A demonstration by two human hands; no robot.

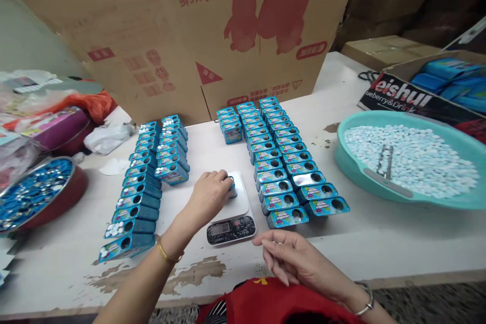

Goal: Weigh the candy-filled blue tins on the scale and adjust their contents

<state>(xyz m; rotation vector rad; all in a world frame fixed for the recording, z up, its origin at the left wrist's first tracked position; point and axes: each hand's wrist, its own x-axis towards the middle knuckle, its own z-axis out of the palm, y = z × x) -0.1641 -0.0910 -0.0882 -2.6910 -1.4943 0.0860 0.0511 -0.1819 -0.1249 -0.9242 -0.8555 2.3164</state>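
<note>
At frame centre, the left hand (208, 195) clamps a blue tin (231, 187) on the scale (231, 212) — right hand (292, 258), fingers loosely apart, rests empty below.

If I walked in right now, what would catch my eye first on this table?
Most likely the long rows of small blue tins lined up across the middle of the white table, in front of a big brown cardboard box. At right, a wide turquoise plastic basin holds pale round tablets. In the centre, the left hand holds one small tin on a white kitchen scale.
</note>
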